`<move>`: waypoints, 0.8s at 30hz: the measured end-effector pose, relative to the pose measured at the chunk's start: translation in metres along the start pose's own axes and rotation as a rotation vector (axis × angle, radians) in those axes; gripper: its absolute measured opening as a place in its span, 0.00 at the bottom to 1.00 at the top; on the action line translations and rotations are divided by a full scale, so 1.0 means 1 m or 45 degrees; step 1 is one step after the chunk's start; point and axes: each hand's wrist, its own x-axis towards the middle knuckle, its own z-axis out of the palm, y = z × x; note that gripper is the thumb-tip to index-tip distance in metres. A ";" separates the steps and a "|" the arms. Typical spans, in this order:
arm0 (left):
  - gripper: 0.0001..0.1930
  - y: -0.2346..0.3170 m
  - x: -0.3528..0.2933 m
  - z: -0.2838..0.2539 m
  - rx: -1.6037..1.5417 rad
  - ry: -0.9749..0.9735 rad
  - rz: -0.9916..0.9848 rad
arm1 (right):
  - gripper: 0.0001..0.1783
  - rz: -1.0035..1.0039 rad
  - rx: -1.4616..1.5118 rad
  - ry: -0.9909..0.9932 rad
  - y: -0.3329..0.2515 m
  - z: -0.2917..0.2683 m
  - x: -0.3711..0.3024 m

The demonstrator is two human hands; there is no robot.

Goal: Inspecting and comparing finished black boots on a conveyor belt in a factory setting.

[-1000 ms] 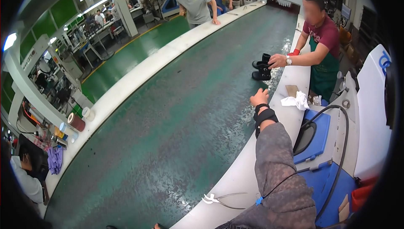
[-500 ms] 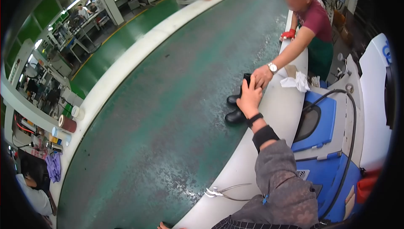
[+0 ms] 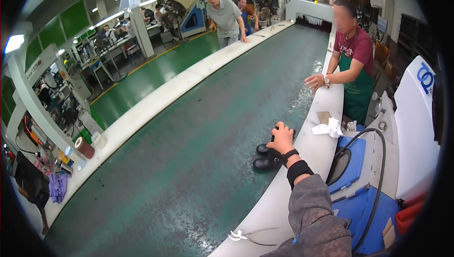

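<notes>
My right hand is closed around the upper part of a pair of black boots at the right edge of the dark green belt. Their rounded toes point left, and a small buckle shows on the nearer boot. My fingers and palm cover much of the shafts. Below my forearm, on the white ledge, lie pliers with pale jaws and long thin handles. My left hand is out of view.
A co-worker in a green apron stands beyond the boots, one hand over the belt. A crumpled white cloth lies on the right ledge beside a blue and grey machine. Cups and a purple cloth sit along the left ledge.
The co-worker's hand has let go of the boots and drawn back. My right hand stays on them. The view has tilted up, and my left hand has left the lower edge.
</notes>
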 end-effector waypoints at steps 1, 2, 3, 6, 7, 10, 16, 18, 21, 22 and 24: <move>0.64 0.000 0.000 0.000 0.005 -0.013 0.017 | 0.29 -0.006 0.005 0.057 0.001 0.000 -0.002; 0.65 -0.002 0.000 0.000 -0.011 -0.019 0.017 | 0.29 0.027 -0.016 0.090 0.000 0.000 -0.007; 0.65 -0.002 0.001 0.000 -0.029 -0.025 0.024 | 0.29 0.061 0.005 0.022 0.001 -0.001 -0.010; 0.66 -0.006 0.004 0.001 -0.033 -0.020 0.026 | 0.31 0.127 0.034 -0.230 0.008 -0.002 -0.015; 0.66 -0.007 0.006 0.002 -0.027 -0.018 0.030 | 0.31 0.086 0.041 -0.286 0.011 -0.003 -0.015; 0.66 -0.011 0.009 0.002 -0.015 -0.003 0.031 | 0.29 -0.115 0.107 -0.440 0.021 -0.005 -0.009; 0.67 -0.007 0.015 0.003 0.006 0.012 0.025 | 0.35 -0.071 0.223 -0.545 0.027 -0.005 0.002; 0.67 -0.004 0.017 0.004 0.011 0.008 0.019 | 0.33 -0.071 0.175 -0.568 0.025 -0.008 0.002; 0.67 0.001 0.021 0.005 0.020 0.001 0.011 | 0.25 -0.065 0.155 -0.604 0.023 -0.012 0.003; 0.67 0.001 0.022 0.006 0.021 -0.004 0.007 | 0.23 -0.057 0.166 -0.612 0.022 -0.012 0.003; 0.67 0.001 0.025 0.008 0.026 -0.009 -0.001 | 0.22 -0.052 0.183 -0.598 0.022 -0.012 0.002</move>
